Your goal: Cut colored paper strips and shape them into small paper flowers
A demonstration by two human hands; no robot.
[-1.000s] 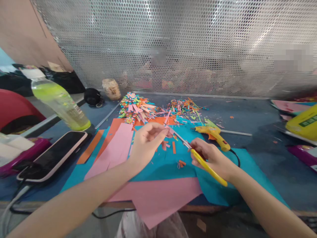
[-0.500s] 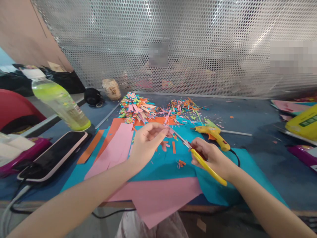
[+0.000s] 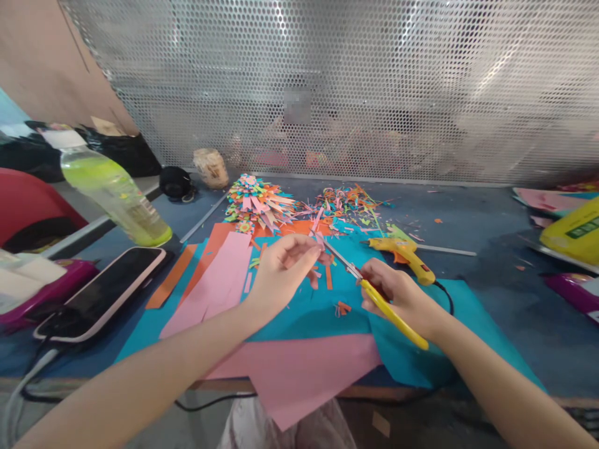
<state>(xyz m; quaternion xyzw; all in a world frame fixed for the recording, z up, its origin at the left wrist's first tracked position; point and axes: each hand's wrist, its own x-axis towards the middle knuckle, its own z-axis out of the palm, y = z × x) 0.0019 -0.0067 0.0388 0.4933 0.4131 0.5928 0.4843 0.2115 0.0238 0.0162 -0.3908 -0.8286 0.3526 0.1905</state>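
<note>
Left hand (image 3: pixel 287 268) pinches pink strip (image 3: pixel 317 221) between fingers; right hand (image 3: pixel 393 290) wraps scissors (image 3: pixel 377 302), blades (image 3: pixel 341 260) toward ten o'clock. A slip might nick left hand, being near blades.

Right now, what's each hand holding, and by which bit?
Right hand: scissors, by the yellow handles. Left hand: pink strip, by its near end.

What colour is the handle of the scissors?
The scissors' handle is yellow where it shows, in the head view.
</note>
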